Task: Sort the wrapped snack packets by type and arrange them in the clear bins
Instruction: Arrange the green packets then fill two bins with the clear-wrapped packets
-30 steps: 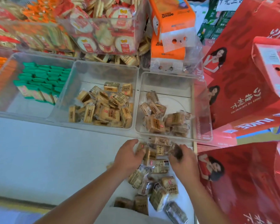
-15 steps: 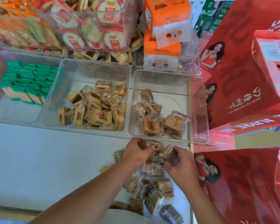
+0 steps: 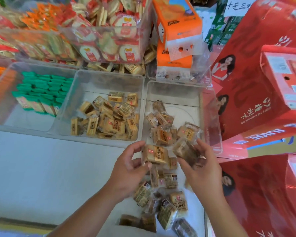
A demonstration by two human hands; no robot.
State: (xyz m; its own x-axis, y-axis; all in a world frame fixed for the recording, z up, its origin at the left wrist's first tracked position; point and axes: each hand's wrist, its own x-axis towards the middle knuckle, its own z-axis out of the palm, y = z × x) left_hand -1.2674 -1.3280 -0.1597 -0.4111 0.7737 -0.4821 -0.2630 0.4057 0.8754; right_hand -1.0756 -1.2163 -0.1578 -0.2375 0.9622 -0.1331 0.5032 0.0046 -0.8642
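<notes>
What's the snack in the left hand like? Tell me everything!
The packet is a small, squarish block in clear, shiny wrap. Inside it looks light tan, and its face has dark print and a little red mark. The left hand pinches its left end, holding it above the loose pile on the white table, just in front of the right-hand clear bin. A darker packet in the right hand is close beside it; whether they touch is unclear.
</notes>
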